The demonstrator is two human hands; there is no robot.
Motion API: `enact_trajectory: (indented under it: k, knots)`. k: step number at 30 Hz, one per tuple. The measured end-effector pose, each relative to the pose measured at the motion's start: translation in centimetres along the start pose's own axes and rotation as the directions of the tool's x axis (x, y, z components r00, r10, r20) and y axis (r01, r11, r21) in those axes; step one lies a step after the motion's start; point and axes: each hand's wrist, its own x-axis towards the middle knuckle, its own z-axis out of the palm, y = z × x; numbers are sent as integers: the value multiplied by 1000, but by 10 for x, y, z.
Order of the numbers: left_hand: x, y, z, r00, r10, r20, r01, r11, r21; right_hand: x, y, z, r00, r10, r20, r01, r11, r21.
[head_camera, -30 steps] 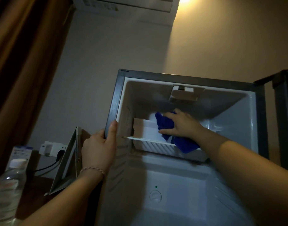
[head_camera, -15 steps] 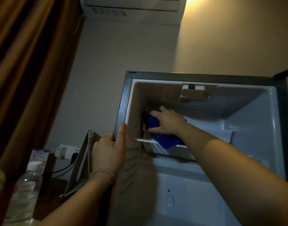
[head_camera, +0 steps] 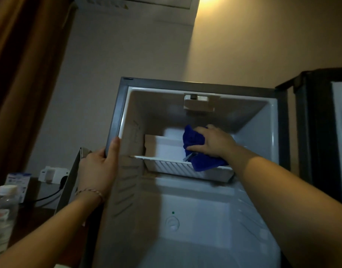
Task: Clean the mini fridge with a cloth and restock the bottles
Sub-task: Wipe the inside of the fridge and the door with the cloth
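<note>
The mini fridge (head_camera: 116,117) stands open with its white inside bare of bottles. My right hand (head_camera: 212,142) reaches in and presses a blue cloth (head_camera: 203,161) onto the white upper shelf (head_camera: 170,165), toward its right side; part of the cloth hangs over the shelf's front edge. My left hand (head_camera: 98,169) grips the fridge's left front frame, thumb on the edge. A clear water bottle (head_camera: 2,215) with a white cap stands at the far left on the dark desk.
The fridge door (head_camera: 321,132) hangs open at the right. A tilted framed panel (head_camera: 69,184) leans beside the fridge's left wall. A wall socket with a plug (head_camera: 52,175) and a small carton (head_camera: 17,180) sit behind the bottle. A brown curtain (head_camera: 21,74) fills the left.
My right hand has slid the blue cloth from the shelf's left end back to the right along the shelf. My left hand keeps its hold on the fridge frame.
</note>
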Motion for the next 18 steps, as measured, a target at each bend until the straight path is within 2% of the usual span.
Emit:
enact_trajectory:
  k: [5,10,18]
  knots:
    - [1,-1,-1,1000,12,10,-12,1000,-8,-11,24,-11,993,86,78,-81,995,-60]
    - [0,1,-2,1000,23,8,-24,1000,16,-18,34,-15,984,155,88,-142,980,-141]
    - [-2,3,-1,999,37,3,-37,999,16,-28,16,-3,987,161,13,-161,987,-7]
